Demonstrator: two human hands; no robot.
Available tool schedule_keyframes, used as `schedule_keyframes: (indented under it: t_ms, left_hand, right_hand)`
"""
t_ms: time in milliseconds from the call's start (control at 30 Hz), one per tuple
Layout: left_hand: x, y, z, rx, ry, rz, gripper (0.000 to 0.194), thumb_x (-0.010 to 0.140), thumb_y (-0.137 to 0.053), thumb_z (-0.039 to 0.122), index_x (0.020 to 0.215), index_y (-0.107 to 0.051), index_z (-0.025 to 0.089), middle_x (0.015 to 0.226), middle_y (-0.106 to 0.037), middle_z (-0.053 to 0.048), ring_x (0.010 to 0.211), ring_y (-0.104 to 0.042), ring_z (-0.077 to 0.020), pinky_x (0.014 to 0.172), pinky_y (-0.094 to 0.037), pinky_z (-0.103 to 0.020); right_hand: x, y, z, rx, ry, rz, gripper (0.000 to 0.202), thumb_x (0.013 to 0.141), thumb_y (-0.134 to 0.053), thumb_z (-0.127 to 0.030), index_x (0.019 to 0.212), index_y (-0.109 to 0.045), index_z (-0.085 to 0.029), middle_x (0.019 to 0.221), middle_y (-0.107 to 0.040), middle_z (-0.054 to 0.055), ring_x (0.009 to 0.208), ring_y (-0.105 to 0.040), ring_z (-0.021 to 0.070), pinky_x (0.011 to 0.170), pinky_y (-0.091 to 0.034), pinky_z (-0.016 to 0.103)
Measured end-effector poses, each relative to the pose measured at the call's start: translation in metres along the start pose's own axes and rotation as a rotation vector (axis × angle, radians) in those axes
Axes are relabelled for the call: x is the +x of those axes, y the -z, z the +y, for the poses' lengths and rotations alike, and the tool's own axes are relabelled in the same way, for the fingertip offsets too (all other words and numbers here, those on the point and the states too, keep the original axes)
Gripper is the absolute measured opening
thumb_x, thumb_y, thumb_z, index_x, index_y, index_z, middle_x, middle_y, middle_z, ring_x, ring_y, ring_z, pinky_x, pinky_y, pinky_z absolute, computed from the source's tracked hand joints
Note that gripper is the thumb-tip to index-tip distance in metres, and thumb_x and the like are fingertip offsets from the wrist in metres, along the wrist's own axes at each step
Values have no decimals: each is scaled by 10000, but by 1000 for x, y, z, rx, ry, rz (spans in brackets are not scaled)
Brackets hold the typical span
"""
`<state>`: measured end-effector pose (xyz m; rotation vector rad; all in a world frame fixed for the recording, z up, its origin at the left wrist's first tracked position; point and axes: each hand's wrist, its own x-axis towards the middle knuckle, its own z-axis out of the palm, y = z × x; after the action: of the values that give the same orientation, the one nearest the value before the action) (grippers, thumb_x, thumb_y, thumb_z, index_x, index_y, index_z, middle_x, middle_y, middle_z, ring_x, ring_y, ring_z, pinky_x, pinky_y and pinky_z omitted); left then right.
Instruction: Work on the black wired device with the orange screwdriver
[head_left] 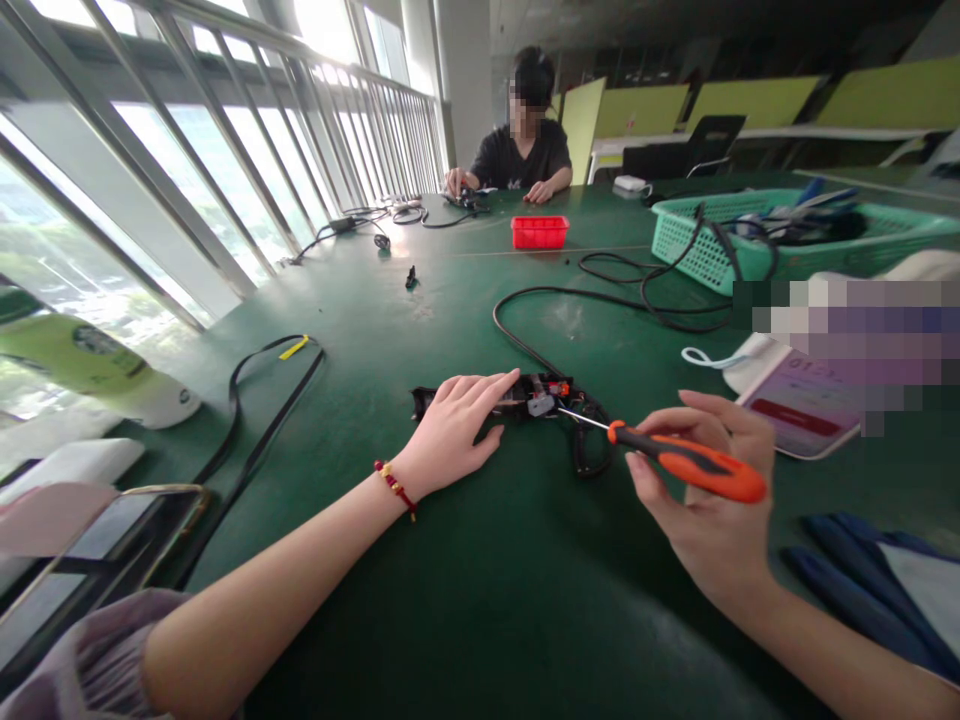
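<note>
On the green table lies a dark hand-held electrical device [540, 398] with its casing opened. Grey and red parts and wires show inside, and a black loop-shaped handle points toward me. My left hand [454, 425] rests over the device's left part with fingers stretched out flat, hiding some of it; a red beaded bracelet circles the wrist. My right hand [712, 480] is closed on a screwdriver [690, 463] with an orange and black handle. The screwdriver's thin shaft points left, its tip at the inner parts beside the grey piece. Whether the tip touches a screw I cannot tell.
A black cable [517, 293] curves back toward a green basket [690, 245] of tools. A red bin [540, 232] stands mid-table. Phones lie at both sides, with a bottle [90, 360] left and blue gloves [862, 590] right. A co-worker [525, 150] sits opposite.
</note>
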<state>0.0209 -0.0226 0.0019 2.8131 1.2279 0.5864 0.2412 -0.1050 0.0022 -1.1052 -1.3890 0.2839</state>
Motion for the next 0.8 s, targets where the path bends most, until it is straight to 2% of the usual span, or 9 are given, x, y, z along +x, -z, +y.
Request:
schedule_keyframes:
  t_ms: [33, 100, 200, 300, 367, 433, 567, 667, 800]
  left_hand:
    - [0, 0, 0, 0, -1, 2, 590, 835, -452, 191, 1398, -275, 210, 1327, -478, -50, 1173, -431, -217, 1025, -302, -395]
    - [0, 0, 0, -2, -4, 0, 592, 836, -454, 189, 1399, -273, 209, 1328, -477, -48, 1173, -429, -213, 1025, -301, -390]
    - [0, 0, 0, 2, -6, -2, 588, 841, -456, 196, 1399, -272, 202, 1327, -477, -53, 1173, -427, -215, 1027, -301, -390]
    - [0, -1, 0, 8, 2, 5, 567, 865, -455, 248, 1401, -276, 195, 1314, -487, -71, 1162, -437, -225, 1018, -311, -399]
    - [1, -1, -1, -3, 11, 6, 535, 897, -425, 305, 1401, -281, 203, 1304, -498, -74, 1157, -446, -228, 1009, -321, -404]
    - [2, -1, -1, -20, 20, 10, 488, 931, -363, 338, 1397, -290, 216, 1294, -513, -65, 1151, -457, -216, 1002, -327, -399]
    - [5, 1, -1, -4, 67, -3, 434, 950, -315, 333, 1365, -344, 211, 1269, -545, -52, 1105, -498, -195, 964, -364, -373]
    - [10, 5, 1, 47, 139, -59, 434, 926, -358, 341, 1330, -396, 184, 1221, -576, -63, 1066, -528, -206, 930, -392, -361]
    - [18, 16, 7, 103, 259, -134, 411, 865, -435, 394, 1193, -539, 170, 1104, -608, -78, 984, -570, -218, 856, -431, -320]
  right_hand:
    - [0, 0, 1, -9, 13, 2, 502, 688, -675, -167, 1110, -413, -237, 823, -542, 2, 675, -580, 146, 581, -492, 287]
    - [0, 1, 1, -31, -36, -20, 470, 704, -671, -188, 1102, -426, -239, 700, -507, -39, 544, -524, 119, 497, -454, 262]
    - [-2, 4, 0, -88, -129, -48, 230, 764, -630, -205, 958, -510, -236, 532, -414, -86, 378, -404, 80, 369, -353, 218]
    - [-4, 6, 0, -114, -103, -48, 145, 762, -637, -192, 855, -533, -228, 576, -478, -63, 425, -469, 80, 396, -380, 202]
    - [-5, 7, 0, -100, -35, -100, 137, 763, -630, -161, 835, -533, -226, 656, -537, -43, 503, -525, 84, 464, -423, 195]
    - [-6, 7, 1, -84, 66, -225, 141, 767, -610, -121, 827, -532, -221, 704, -557, -35, 552, -541, 81, 528, -440, 192]
    - [-11, 5, 3, -124, 188, -615, 194, 787, -522, -50, 890, -560, -210, 732, -544, -14, 602, -533, 93, 567, -415, 204]
    - [-14, 2, 4, -276, 255, -744, 283, 760, -470, 5, 894, -604, -206, 773, -559, 12, 635, -525, 111, 582, -384, 221]
    - [-16, 1, -1, -297, 496, -955, 242, 724, -537, -46, 887, -610, -210, 783, -601, 9, 674, -521, 134, 593, -330, 254]
